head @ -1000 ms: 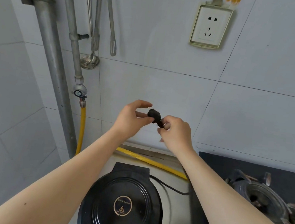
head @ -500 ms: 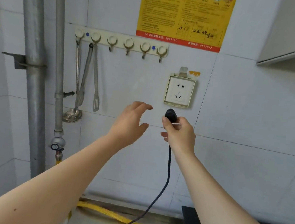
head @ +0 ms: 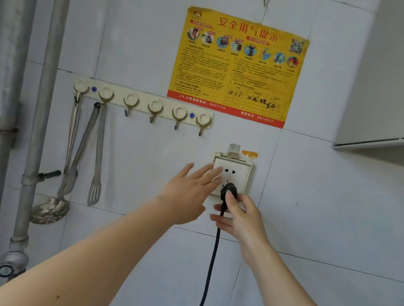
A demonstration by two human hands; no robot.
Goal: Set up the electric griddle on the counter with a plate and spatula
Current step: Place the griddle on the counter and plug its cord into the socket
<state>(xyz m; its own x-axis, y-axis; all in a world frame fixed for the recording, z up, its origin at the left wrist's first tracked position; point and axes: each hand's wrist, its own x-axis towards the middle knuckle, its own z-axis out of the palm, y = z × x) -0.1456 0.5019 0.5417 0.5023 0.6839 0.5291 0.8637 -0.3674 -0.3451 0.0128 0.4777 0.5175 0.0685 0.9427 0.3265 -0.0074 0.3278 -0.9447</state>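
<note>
Right hand (head: 241, 220) pinches the black plug (head: 229, 192) between thumb and fingers, plug up against the lower part of the wall socket (head: 240, 172); can't tell if the pins are in. Cord (head: 210, 267) hangs straight down from the plug and out the bottom of the view. Left hand (head: 187, 196) is flat, fingers straight, tips at the socket's left edge, holding nothing, just left of the plug. Key relation: socket is dead ahead of the right hand and the plug's axis points into the wall, so the push likely goes straight forward, with the left hand bracing. Griddle and plate not in view. Spatula (head: 97, 161) hangs on the hook rail (head: 142, 102), well left, nearer the left hand
</note>
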